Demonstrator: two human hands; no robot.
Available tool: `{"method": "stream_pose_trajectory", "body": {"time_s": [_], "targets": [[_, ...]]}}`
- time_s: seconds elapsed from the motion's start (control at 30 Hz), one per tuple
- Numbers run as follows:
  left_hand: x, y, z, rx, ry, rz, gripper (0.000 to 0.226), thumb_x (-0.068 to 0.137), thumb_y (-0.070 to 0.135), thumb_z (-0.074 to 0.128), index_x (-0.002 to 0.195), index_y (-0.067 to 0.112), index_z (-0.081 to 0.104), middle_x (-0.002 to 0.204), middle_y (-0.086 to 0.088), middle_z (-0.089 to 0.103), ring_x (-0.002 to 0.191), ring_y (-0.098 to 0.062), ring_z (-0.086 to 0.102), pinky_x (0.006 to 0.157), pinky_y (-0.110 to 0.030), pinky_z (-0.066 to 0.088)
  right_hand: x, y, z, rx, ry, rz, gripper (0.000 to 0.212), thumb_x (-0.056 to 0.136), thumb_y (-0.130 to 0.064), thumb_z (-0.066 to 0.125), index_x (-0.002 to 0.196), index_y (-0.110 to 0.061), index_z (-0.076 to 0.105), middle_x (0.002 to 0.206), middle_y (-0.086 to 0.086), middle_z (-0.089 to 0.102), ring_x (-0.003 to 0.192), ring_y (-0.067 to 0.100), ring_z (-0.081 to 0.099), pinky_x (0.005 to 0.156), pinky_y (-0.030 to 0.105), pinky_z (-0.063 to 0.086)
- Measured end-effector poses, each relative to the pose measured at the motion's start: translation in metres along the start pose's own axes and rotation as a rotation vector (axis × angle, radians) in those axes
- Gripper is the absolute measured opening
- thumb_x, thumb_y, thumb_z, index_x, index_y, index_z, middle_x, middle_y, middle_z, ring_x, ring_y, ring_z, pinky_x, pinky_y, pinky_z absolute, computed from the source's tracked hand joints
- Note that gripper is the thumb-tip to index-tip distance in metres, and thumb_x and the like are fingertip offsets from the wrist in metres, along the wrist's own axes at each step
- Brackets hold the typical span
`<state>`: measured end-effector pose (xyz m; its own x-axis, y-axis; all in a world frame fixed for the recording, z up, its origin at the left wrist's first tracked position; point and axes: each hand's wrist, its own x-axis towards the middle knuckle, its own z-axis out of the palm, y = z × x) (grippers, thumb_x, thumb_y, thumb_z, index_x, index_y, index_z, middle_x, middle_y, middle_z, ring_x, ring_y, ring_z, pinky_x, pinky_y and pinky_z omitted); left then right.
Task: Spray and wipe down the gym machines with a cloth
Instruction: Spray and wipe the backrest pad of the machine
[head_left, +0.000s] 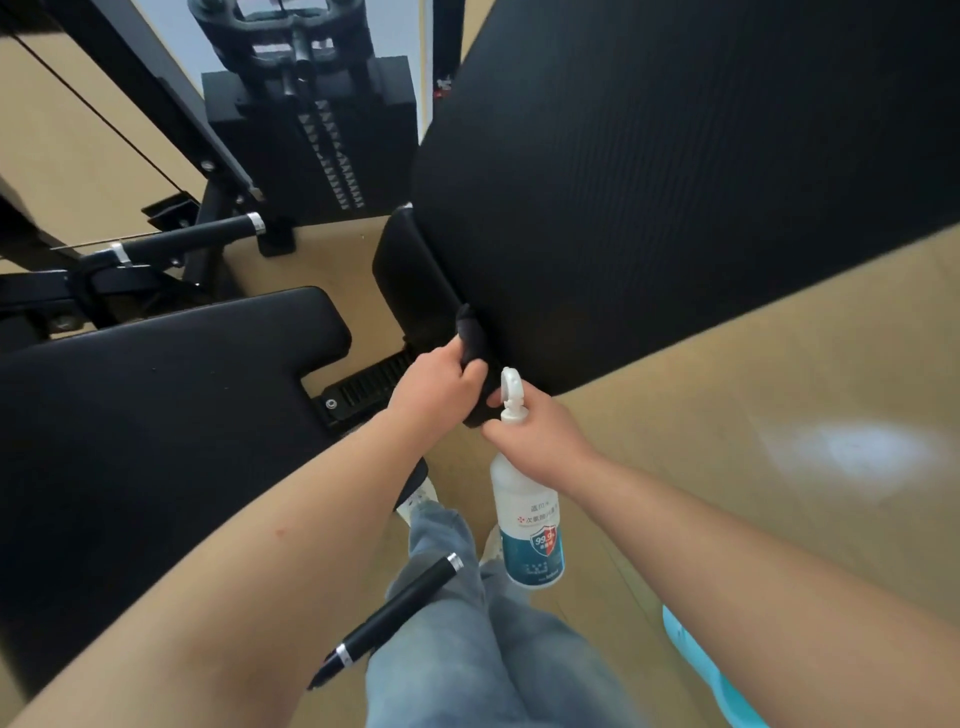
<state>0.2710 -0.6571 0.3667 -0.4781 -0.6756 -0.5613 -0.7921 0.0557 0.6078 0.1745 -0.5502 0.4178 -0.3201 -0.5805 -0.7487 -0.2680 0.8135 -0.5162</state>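
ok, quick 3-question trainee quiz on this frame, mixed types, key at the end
1. Multiple choice: what does the left hand grip? A) a sponge B) a dark cloth C) a brush
2. True or false: no hand touches the spray bottle.
3. Fill in: the right hand holds the bottle by its ____, with the body hanging down.

Key: 1 B. 2 false, the right hand holds it. 3 neck.
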Motion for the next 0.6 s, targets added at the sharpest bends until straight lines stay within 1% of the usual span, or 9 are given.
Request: {"method": "stream_pose_trajectory", "body": {"time_s": [0.1, 0.17, 0.23, 0.3, 0.37, 0.47, 0.5, 0.53, 0.6], "targets": [[-0.024, 0.0, 0.024, 0.029, -0.037, 0.042, 0.017, 0.1, 0.031, 0.047, 0.108, 0.02, 0.057, 0.085, 0.002, 0.061, 0.075, -0.015, 0.06, 0.062, -0.033, 0.049, -0.016, 0.02, -0.01, -0.03, 0.014, -0.012, 0.033, 0.093, -0.024, 0.062, 0.125, -0.029, 0.059, 0.096, -0.015, 0.06, 0.087, 0.007, 0.059, 0.068, 0.028, 0.043], [-0.038, -0.004, 0.038, 0.095, -0.065, 0.091, 0.014, 0.1, 0.032, 0.047, 0.104, 0.021, 0.055, 0.087, 0.0, 0.059, 0.075, -0.015, 0.058, 0.059, -0.03, 0.04, -0.027, 0.033, -0.015, -0.042, 0.027, -0.017, 0.03, 0.093, -0.023, 0.062, 0.122, -0.029, 0.061, 0.093, -0.016, 0.06, 0.085, 0.008, 0.059, 0.069, 0.028, 0.046], [-0.048, -0.011, 0.046, 0.201, -0.094, 0.146, 0.021, 0.101, 0.036, 0.044, 0.115, 0.025, 0.054, 0.092, 0.002, 0.054, 0.079, -0.016, 0.056, 0.061, -0.029, 0.04, -0.035, 0.047, -0.02, -0.049, 0.042, -0.016, 0.028, 0.094, -0.024, 0.062, 0.121, -0.03, 0.059, 0.091, -0.015, 0.058, 0.082, 0.007, 0.056, 0.068, 0.028, 0.045], [-0.056, -0.019, 0.056, 0.374, -0.16, 0.219, 0.037, 0.102, 0.042, 0.038, 0.138, 0.036, 0.045, 0.094, 0.004, 0.049, 0.08, -0.014, 0.054, 0.062, -0.028, 0.042, -0.042, 0.061, -0.024, -0.06, 0.062, -0.004, 0.027, 0.095, -0.026, 0.062, 0.12, -0.034, 0.058, 0.091, -0.014, 0.058, 0.083, 0.007, 0.057, 0.068, 0.028, 0.043], [-0.068, -0.026, 0.069, 0.409, -0.184, 0.201, 0.043, 0.104, 0.043, 0.036, 0.147, 0.041, 0.04, 0.1, 0.004, 0.049, 0.085, -0.013, 0.054, 0.068, -0.029, 0.045, -0.048, 0.073, -0.028, -0.074, 0.064, 0.016, 0.03, 0.095, -0.029, 0.062, 0.125, -0.033, 0.059, 0.099, -0.008, 0.062, 0.088, 0.013, 0.059, 0.072, 0.031, 0.043], [-0.082, -0.035, 0.078, 0.088, -0.062, 0.01, 0.043, 0.104, 0.038, 0.04, 0.144, 0.027, 0.051, 0.114, 0.003, 0.05, 0.098, -0.013, 0.052, 0.079, -0.03, 0.044, -0.055, 0.085, -0.027, -0.072, 0.037, 0.03, 0.038, 0.096, -0.032, 0.062, 0.133, -0.032, 0.057, 0.111, -0.004, 0.062, 0.097, 0.017, 0.06, 0.08, 0.033, 0.044], [-0.082, -0.039, 0.078, 0.059, -0.015, 0.003, 0.041, 0.105, 0.038, 0.04, 0.14, 0.023, 0.055, 0.119, 0.002, 0.05, 0.104, -0.015, 0.05, 0.085, -0.033, 0.044, -0.055, 0.086, -0.025, -0.086, 0.031, 0.026, 0.037, 0.095, -0.032, 0.062, 0.132, -0.032, 0.057, 0.111, -0.004, 0.063, 0.097, 0.018, 0.061, 0.081, 0.034, 0.046], [-0.082, -0.042, 0.075, 0.099, 0.021, 0.03, 0.04, 0.105, 0.039, 0.039, 0.137, 0.023, 0.058, 0.128, 0.002, 0.049, 0.111, -0.017, 0.046, 0.093, -0.038, 0.042, -0.055, 0.087, -0.022, -0.107, 0.027, 0.019, 0.037, 0.094, -0.033, 0.062, 0.131, -0.032, 0.058, 0.111, -0.003, 0.064, 0.097, 0.018, 0.062, 0.081, 0.036, 0.049], [-0.078, -0.045, 0.072, 0.107, 0.083, 0.101, 0.04, 0.104, 0.039, 0.038, 0.139, 0.03, 0.055, 0.141, 0.003, 0.042, 0.122, -0.021, 0.035, 0.103, -0.042, 0.031, -0.052, 0.086, -0.015, -0.149, 0.023, 0.007, 0.035, 0.093, -0.033, 0.063, 0.127, -0.029, 0.058, 0.111, 0.001, 0.067, 0.097, 0.021, 0.064, 0.086, 0.04, 0.055]]}}
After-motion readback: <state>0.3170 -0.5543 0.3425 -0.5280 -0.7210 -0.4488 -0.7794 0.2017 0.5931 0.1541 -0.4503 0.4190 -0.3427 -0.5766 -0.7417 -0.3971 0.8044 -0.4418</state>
